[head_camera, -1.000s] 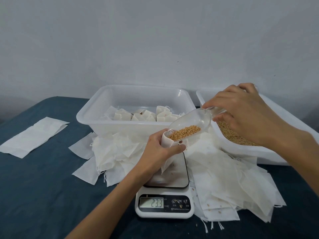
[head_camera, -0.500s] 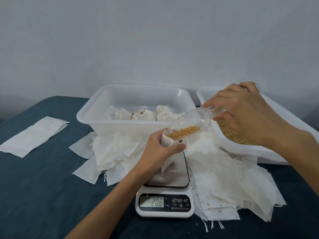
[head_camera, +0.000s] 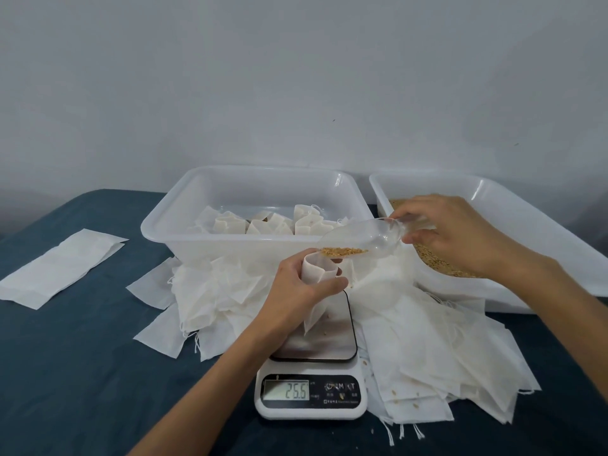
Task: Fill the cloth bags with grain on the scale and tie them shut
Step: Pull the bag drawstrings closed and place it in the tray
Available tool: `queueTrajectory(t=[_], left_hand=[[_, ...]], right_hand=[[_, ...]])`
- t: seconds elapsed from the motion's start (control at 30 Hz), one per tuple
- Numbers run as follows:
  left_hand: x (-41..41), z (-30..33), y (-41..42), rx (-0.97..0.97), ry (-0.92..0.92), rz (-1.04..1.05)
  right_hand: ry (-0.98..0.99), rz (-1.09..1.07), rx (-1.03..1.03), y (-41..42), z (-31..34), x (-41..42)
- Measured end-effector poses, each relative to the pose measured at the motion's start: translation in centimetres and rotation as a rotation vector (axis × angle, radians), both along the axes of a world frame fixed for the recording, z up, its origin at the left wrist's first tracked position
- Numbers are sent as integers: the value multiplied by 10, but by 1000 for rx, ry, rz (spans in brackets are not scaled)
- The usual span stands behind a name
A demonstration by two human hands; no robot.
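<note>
Head view: the scale (head_camera: 311,386) reads 25.6, up from 20.6, and less grain (head_camera: 343,251) remains in the clear scoop (head_camera: 365,236). Left hand (head_camera: 297,292) grips the open cloth bag (head_camera: 317,274) standing on the scale; right hand (head_camera: 450,235) pinches the scoop handle. One tub (head_camera: 164,225) holds filled bags, another tub (head_camera: 543,225) loose grain.

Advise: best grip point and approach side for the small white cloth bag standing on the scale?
Take the small white cloth bag just under its open mouth, from the left, as the left hand does now. It is soft and stands upright on the steel-topped digital scale, so a wrap round the neck likely keeps it open. The clear plastic scoop enters from the right, so leave that side free.
</note>
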State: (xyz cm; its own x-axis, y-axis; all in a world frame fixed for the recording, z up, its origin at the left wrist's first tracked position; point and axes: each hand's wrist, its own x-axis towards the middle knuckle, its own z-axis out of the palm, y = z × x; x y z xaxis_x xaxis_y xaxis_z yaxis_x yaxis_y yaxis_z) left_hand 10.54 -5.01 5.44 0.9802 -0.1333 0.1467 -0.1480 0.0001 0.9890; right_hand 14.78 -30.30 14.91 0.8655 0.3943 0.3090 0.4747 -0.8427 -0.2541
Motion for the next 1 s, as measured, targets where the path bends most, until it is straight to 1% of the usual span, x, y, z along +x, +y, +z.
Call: queueTrajectory(t=[0.1,0.2,0.33,0.43,0.53,0.6,0.67,0.7,0.73,0.77,0.8,0.83,0.87,0.9,0.93,1.0], left_hand=[[0,0,-1,-5,10,9],[1,-2,0,2,2,15],[1,-2,0,-13,-3,30],[0,0,-1,-16,-15,33],[1,-1,-1,-13,-9,41],[3,-4,0,-7,-6,57],[6,-8,-1,10,-18,75],[8,-9,-1,12,-34,80],[9,-11,-1,13,-53,81],[9,-12,-2,22,-71,83],[9,-12,-3,38,-85,88],[8,-12,-4,60,-95,98],[7,-10,-4,81,-102,116],[6,-7,-3,98,-108,136],[5,-4,-1,111,-117,147],[6,8,6,139,-142,138]], right_hand=[[93,-61,146,-15,-6,7],[115,-212,157,-33,-12,18],[118,-512,-3,-59,-25,35],[190,-657,-166,-70,-35,43],[316,-667,-280,-75,-44,50],[358,-661,-355,-75,-49,51],[355,-675,-432,-75,-50,48],[291,-691,-453,-73,-48,45],[168,-690,-423,-68,-45,41],[21,-649,-314,-59,-42,35],[-112,-549,-128,-45,-38,26],[-204,-407,76,-27,-35,13],[-234,-254,234,-6,-33,-2],[-209,-117,333,15,-33,-17],[-157,-7,390,35,-37,-31],[-50,102,443,62,-50,-48]])
